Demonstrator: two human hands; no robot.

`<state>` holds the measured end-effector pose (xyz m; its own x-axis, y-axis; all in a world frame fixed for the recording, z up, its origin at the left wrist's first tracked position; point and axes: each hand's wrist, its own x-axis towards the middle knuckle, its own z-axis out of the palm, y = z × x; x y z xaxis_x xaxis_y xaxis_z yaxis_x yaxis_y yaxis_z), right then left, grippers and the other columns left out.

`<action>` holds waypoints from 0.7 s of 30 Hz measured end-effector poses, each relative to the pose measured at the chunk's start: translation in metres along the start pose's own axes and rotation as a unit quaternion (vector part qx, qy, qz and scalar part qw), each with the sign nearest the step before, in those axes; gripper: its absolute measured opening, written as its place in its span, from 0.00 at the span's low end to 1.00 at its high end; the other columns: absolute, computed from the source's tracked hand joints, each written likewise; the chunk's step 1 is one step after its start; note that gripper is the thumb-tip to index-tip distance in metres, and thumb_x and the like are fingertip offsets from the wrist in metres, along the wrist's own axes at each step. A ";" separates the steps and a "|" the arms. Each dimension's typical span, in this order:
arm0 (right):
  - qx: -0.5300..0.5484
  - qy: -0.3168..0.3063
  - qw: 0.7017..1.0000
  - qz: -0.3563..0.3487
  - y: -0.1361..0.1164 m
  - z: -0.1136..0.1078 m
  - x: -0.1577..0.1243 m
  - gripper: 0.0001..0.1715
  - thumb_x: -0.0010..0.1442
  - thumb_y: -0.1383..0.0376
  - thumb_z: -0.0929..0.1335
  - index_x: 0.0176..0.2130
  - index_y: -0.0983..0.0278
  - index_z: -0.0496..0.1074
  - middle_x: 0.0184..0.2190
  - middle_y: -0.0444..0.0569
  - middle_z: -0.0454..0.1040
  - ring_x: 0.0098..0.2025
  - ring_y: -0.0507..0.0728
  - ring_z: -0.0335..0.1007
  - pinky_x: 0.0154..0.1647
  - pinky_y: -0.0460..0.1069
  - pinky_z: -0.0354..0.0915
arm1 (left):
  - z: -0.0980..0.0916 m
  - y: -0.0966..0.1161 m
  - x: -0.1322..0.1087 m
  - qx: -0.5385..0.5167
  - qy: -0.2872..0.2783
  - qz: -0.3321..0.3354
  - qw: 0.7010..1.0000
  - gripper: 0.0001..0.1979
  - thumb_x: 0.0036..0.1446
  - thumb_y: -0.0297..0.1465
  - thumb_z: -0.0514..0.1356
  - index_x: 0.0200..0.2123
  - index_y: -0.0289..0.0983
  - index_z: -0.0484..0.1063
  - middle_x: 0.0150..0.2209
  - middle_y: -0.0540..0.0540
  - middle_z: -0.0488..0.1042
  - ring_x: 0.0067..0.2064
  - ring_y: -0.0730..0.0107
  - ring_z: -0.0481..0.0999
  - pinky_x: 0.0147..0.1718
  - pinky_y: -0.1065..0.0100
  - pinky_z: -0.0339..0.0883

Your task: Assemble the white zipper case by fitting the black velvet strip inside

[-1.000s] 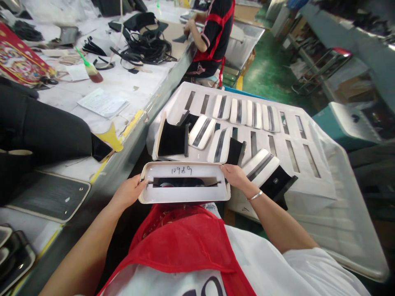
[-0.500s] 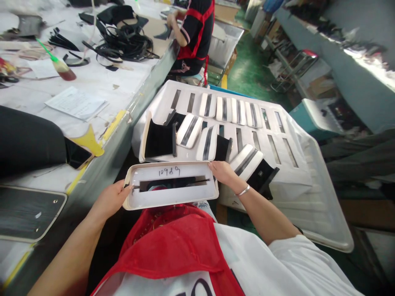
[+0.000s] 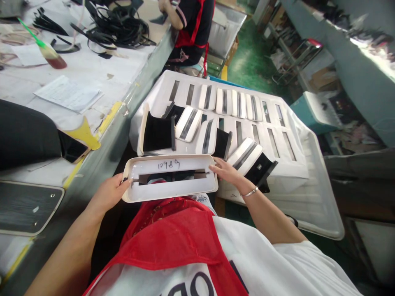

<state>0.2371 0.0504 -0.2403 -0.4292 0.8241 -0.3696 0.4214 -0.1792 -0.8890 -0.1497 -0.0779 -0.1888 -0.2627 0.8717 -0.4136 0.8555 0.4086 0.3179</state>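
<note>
I hold a cream rectangular panel [image 3: 173, 190] with a long slot in its middle and the handwritten number 10989, flat above my lap. My left hand [image 3: 108, 193] grips its left end, thumb on top at the slot's end. My right hand [image 3: 224, 170] grips its right end, fingers on the rim. Through the slot dark material and my red apron [image 3: 175, 242] show. Just beyond the panel lie several like cream slotted panels [image 3: 228, 102] and some with black pieces [image 3: 157, 133], spread on a white sheet.
A white plastic tray [image 3: 321, 205] under the sheet reaches right. A long worktable [image 3: 101, 78] runs on the left with papers, a glue bottle [image 3: 49, 57], black straps and a dark panel [image 3: 24, 205]. Another person [image 3: 191, 28] in a red apron works at the far end.
The view has shifted slightly; the panel sits a little lower left in my hands. My right fingers have slid onto the panel's right rim. A dark strip now shows partway inside the slot.
</note>
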 end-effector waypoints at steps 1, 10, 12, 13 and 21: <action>-0.046 0.011 0.999 -0.011 0.005 0.004 -0.004 0.23 0.53 0.51 0.70 0.42 0.64 0.69 0.33 0.46 0.73 0.31 0.52 0.66 0.32 0.45 0.62 | 0.000 0.001 0.000 -0.003 0.000 -0.001 1.000 0.23 0.53 0.46 0.47 0.38 0.35 0.70 0.31 0.43 0.74 0.33 0.59 0.72 0.32 0.67 0.61; -0.185 0.072 0.978 -0.064 0.013 0.018 -0.021 0.14 0.64 0.59 0.59 0.38 0.65 0.67 0.36 0.52 0.74 0.37 0.57 0.69 0.39 0.49 0.61 | 0.002 -0.003 -0.001 0.019 0.007 0.016 1.000 0.23 0.55 0.44 0.46 0.41 0.35 0.71 0.33 0.42 0.76 0.36 0.57 0.74 0.32 0.66 0.61; -0.210 0.061 0.974 -0.059 0.005 0.014 -0.022 0.13 0.63 0.60 0.59 0.39 0.64 0.68 0.37 0.52 0.75 0.37 0.57 0.69 0.39 0.49 0.61 | 0.002 -0.004 -0.001 0.028 0.005 0.014 1.000 0.22 0.56 0.44 0.46 0.41 0.35 0.71 0.34 0.41 0.76 0.37 0.56 0.74 0.32 0.66 0.61; -0.220 0.055 0.972 -0.056 0.001 0.012 -0.022 0.13 0.63 0.60 0.59 0.40 0.64 0.68 0.36 0.52 0.75 0.37 0.57 0.70 0.39 0.49 0.61 | 0.002 -0.004 -0.001 0.029 0.003 0.011 1.000 0.22 0.56 0.43 0.47 0.41 0.35 0.71 0.35 0.41 0.76 0.38 0.56 0.74 0.33 0.66 0.61; -0.246 0.039 0.968 0.011 -0.003 0.008 -0.006 0.18 0.58 0.53 0.59 0.31 0.63 0.67 0.27 0.49 0.74 0.29 0.57 0.70 0.28 0.48 0.61 | -0.003 0.001 0.004 -0.071 0.006 0.025 0.997 0.17 0.56 0.39 0.50 0.35 0.33 0.71 0.32 0.43 0.75 0.34 0.61 0.73 0.31 0.67 0.61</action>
<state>0.2318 0.0414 -0.2378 -0.3616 0.8648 -0.3483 0.7678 0.0642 -0.6375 -0.1513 -0.0733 -0.1881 -0.2270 0.8954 -0.3831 0.7960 0.3972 0.4567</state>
